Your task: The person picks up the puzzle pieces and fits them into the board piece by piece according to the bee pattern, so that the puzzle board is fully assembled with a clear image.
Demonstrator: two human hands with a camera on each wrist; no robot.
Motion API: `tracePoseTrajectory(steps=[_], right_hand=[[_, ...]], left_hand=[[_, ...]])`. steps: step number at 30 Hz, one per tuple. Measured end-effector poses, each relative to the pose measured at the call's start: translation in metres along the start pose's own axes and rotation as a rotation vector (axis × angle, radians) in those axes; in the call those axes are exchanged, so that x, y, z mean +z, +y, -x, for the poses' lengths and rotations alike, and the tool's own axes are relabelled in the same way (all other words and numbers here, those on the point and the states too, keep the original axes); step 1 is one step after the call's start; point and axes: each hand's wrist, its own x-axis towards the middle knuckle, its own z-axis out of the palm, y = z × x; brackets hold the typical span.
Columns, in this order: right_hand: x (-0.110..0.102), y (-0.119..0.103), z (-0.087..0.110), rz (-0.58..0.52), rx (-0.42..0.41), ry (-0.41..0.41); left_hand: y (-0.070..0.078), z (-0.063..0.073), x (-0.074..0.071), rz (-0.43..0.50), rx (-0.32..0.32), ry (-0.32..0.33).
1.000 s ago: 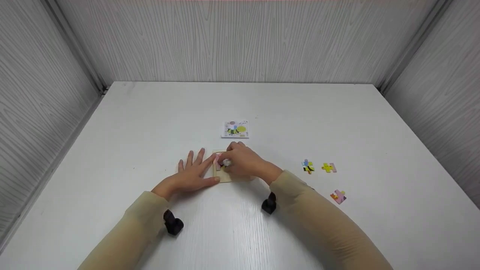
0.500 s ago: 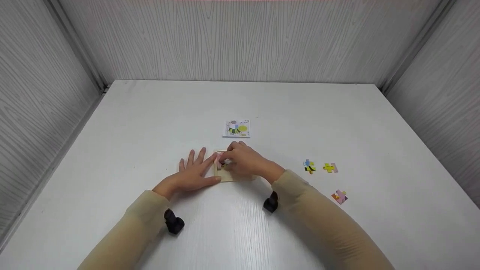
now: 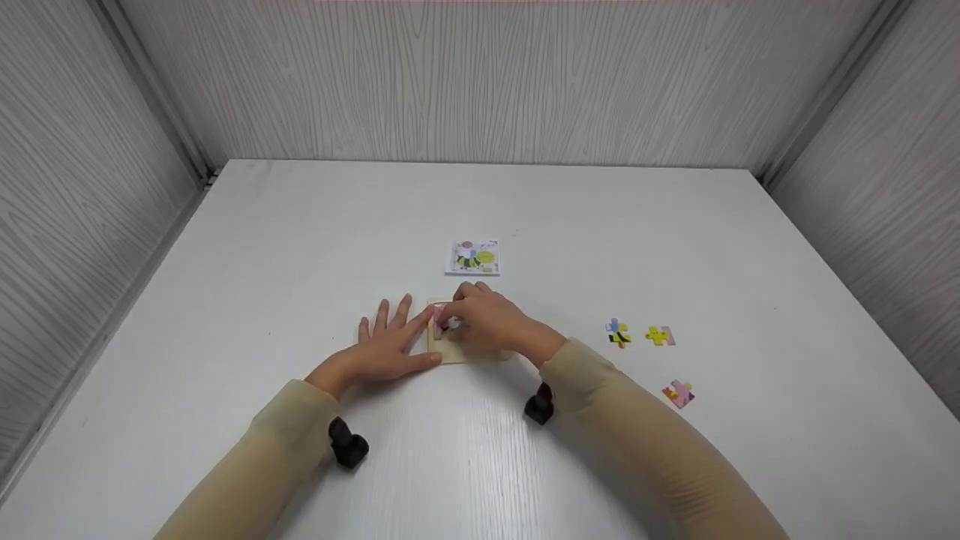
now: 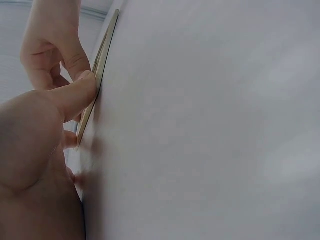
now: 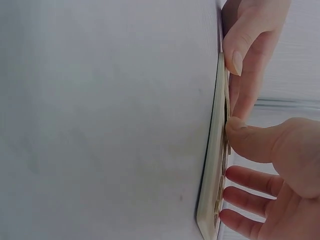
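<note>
A pale wooden puzzle board (image 3: pixel 459 355) lies on the white table in front of me. My left hand (image 3: pixel 381 352) is spread flat at its left side, thumb on the near left corner and index finger at the upper left. Over the board, my right hand (image 3: pixel 489 321) pinches a puzzle piece (image 3: pixel 440 328), pink where it shows, near the left edge of the tray. Its thumb (image 5: pixel 238 125) sits against the thin piece in the right wrist view, where the piece stands slightly proud of the rim. Much of the board is hidden under the right hand.
Three loose puzzle pieces lie to the right: a blue, yellow and black one (image 3: pixel 619 334), a yellow one (image 3: pixel 659 335) and a pink one (image 3: pixel 679 393). Behind the board is a square bee picture (image 3: pixel 474 259). Grey wood-grain walls (image 3: pixel 480 82) enclose the table.
Both hands stay in place at the board, with only slight shifts of the right fingers. The loose pieces and the bee picture lie as before.
</note>
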Motion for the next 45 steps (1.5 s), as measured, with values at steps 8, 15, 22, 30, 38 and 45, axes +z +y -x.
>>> tracePoseTrajectory(steps=[8, 15, 22, 30, 38, 45], right_hand=[[0.003, 0.003, -0.001, -0.044, 0.051, 0.001], [0.002, 0.000, -0.002, -0.051, 0.069, -0.014], [0.001, 0.003, 0.000, -0.074, 0.049, -0.006], [-0.004, 0.011, 0.006, -0.181, -0.019, 0.016], [-0.014, 0.022, 0.021, -0.221, -0.021, 0.019], [-0.020, 0.032, 0.038, -0.231, 0.007, 0.042]], left_hand=[[0.001, -0.001, 0.001, -0.013, -0.008, -0.007], [0.002, -0.001, 0.000, -0.006, -0.006, -0.007], [0.002, -0.001, 0.001, -0.019, -0.004, -0.005], [0.001, 0.000, 0.001, -0.007, 0.000, 0.004], [-0.001, -0.001, 0.001, -0.017, 0.000, -0.004], [-0.001, -0.002, 0.001, -0.008, 0.000, -0.005]])
